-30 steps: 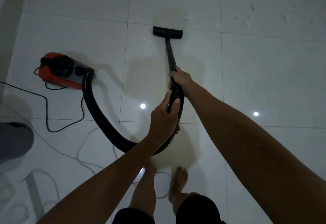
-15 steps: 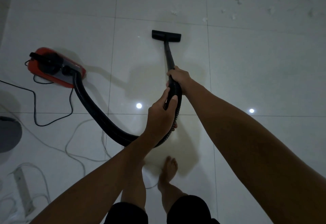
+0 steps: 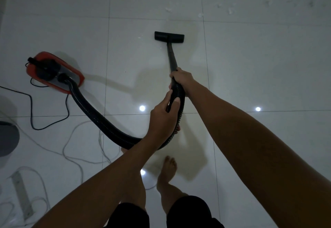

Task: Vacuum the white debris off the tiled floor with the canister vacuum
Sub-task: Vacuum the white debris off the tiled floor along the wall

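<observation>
Gripping the black wand (image 3: 172, 59) with your right hand (image 3: 181, 77) and the ribbed hose (image 3: 100, 120) with your left hand (image 3: 163, 118), you have the floor nozzle (image 3: 169, 35) flat on tile, white debris (image 3: 231, 7) at 1 o'clock beyond it, red canister (image 3: 53, 71) at 9.

Glossy pale tiled floor (image 3: 268, 66) mirrors ceiling lights (image 3: 142, 108), white cables (image 3: 71, 148) trailing at left

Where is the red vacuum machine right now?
In the head view, the red canister vacuum sits on the white tiled floor at left, joined to the black ribbed hose, beside a black cord.
</observation>
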